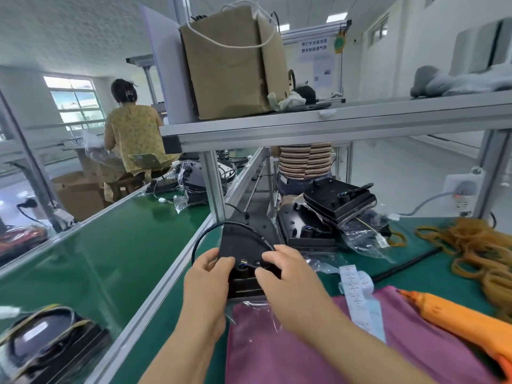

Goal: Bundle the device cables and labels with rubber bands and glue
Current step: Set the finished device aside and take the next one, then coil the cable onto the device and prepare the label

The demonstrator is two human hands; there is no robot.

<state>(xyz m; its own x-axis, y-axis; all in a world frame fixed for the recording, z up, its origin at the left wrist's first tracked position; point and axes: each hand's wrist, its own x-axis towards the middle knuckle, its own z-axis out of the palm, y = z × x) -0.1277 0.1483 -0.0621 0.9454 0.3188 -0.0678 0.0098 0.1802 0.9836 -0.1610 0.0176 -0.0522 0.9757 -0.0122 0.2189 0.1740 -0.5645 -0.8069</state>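
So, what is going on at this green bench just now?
A person works on a flat black plastic device at the edge of the green workbench. The left hand and the right hand each pinch its thin black cable, which arcs in a loop over the device. The heap of tan rubber bands, the orange glue gun and the white paper label strip lie to the right, and no hand touches them.
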